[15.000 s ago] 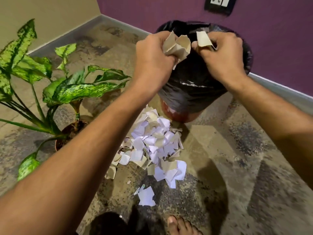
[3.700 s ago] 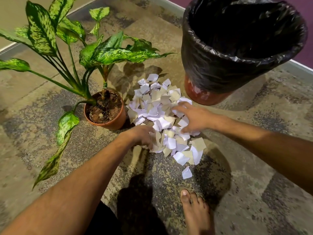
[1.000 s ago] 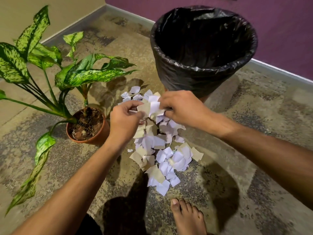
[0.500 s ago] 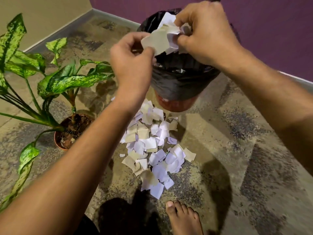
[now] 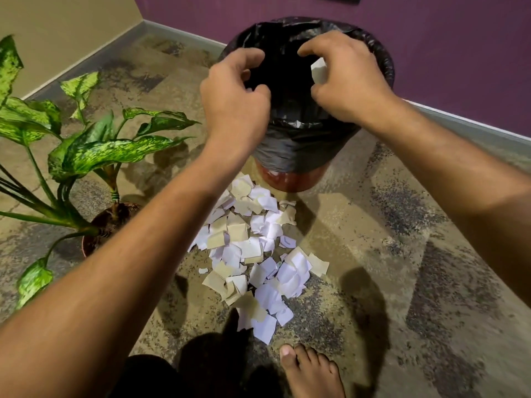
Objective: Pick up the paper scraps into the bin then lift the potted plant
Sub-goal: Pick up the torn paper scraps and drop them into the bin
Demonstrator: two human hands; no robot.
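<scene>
Both hands hover over the mouth of the bin (image 5: 298, 145), a red tub lined with a black bag. My left hand (image 5: 232, 96) has its fingers spread and holds nothing. My right hand (image 5: 342, 79) is curled, with one white paper scrap (image 5: 318, 70) still against its fingers. A pile of white and beige paper scraps (image 5: 253, 248) lies on the floor in front of the bin. The potted plant (image 5: 86, 156), with mottled green leaves in a brown pot (image 5: 92, 239), stands to the left of the pile, partly hidden by my left forearm.
A bare foot (image 5: 310, 372) rests on the patterned carpet just below the pile. A purple wall with a grey skirting board (image 5: 459, 122) runs behind the bin. A beige wall meets it at the back left corner.
The handful of scraps held above the bin half a second ago has dropped from my hands into it. My fingers have spread apart. One scrap stays at my right hand.
</scene>
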